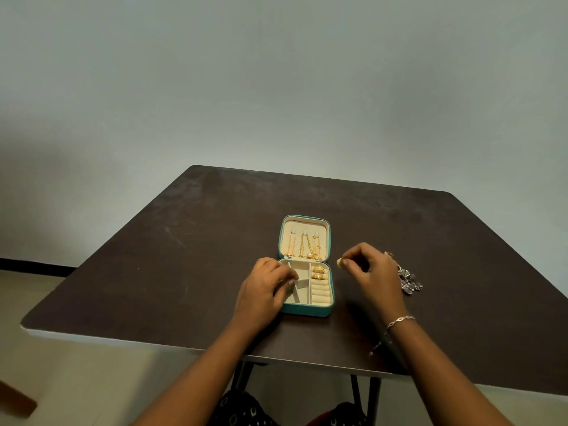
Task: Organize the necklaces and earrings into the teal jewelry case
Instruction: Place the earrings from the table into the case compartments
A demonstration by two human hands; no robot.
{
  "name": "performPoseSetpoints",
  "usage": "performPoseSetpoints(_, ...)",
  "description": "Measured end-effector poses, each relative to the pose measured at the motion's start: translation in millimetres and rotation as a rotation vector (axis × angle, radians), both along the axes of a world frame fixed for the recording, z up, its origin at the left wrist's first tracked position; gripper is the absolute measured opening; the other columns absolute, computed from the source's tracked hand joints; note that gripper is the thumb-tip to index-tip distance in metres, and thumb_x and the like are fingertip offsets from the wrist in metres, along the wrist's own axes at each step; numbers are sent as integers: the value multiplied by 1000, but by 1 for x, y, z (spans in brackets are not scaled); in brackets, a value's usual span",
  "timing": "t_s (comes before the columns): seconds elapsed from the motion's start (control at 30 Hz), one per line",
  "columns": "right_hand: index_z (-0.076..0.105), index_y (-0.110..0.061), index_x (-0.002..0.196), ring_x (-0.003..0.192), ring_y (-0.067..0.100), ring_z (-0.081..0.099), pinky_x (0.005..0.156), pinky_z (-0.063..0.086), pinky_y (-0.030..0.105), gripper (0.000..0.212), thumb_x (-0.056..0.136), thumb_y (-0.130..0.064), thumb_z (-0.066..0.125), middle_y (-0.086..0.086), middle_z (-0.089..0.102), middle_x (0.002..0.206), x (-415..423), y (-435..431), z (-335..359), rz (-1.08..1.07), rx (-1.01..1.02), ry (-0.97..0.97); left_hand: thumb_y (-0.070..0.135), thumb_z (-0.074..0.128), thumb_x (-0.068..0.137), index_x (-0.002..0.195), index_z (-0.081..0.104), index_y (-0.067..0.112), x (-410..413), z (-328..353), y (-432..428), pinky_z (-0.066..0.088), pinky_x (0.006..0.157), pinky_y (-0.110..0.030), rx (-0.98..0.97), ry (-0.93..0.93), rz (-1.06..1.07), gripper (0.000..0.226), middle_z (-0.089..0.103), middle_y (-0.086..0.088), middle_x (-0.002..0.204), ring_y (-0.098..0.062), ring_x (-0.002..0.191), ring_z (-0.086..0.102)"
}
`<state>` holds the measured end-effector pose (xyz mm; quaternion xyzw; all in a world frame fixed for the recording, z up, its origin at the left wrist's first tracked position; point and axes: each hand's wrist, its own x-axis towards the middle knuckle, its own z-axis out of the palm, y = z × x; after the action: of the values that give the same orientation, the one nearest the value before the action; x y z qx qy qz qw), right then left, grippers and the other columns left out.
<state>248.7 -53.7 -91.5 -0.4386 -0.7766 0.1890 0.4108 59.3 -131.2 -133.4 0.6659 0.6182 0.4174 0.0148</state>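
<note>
Two hands at your open teal jewelry case (pixel 307 310): left hand (pixel 264 287) grips its nine o'clock wall; right hand (pixel 373 272) pinches a gold earring (pixel 339 262) at three o'clock.

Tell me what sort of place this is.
Probably a plain, sparsely furnished indoor room; whether it is a home or a studio I cannot tell. It has a bare pale wall and a dark table on a light floor, holding a teal jewelry case and loose silver jewelry.
</note>
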Motion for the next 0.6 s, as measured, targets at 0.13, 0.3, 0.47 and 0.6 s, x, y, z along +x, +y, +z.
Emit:
performPoseSetpoints(0.13,64,-9,76,73,6,61,64,51,19,6,77,-4,67,-4,64,76,-29,-24,-8,85,-16,39,43,50,84,90,65,19,0,0,0,42,69,-16,22,-6,2,29,59,5,90,-3,94,45)
performPoseSetpoints(0.3,64,-11,76,75,1,60,65,48,12,10,76,-1,67,-10,62,75,-44,-37,-20,152,-20,76,52,45,79,88,65,19,1,0,-2,35,67,-10,34,-16,11,40,58,5,88,-2,91,45)
performPoseSetpoints(0.47,63,-15,82,81,2,62,68,53,21,16,77,0,66,-13,64,80,-42,-40,-24,187,-56,130,27,63,82,91,66,16,0,0,-1,43,70,-21,53,-18,14,15,60,1,91,-6,94,47)
performPoseSetpoints(0.6,62,-23,83,84,0,62,70,52,18,24,78,1,65,-14,64,83,-41,-43,-23,209,-56,126,16,65,82,87,65,12,1,2,-2,44,71,-26,42,4,6,6,60,-2,91,-15,95,52)
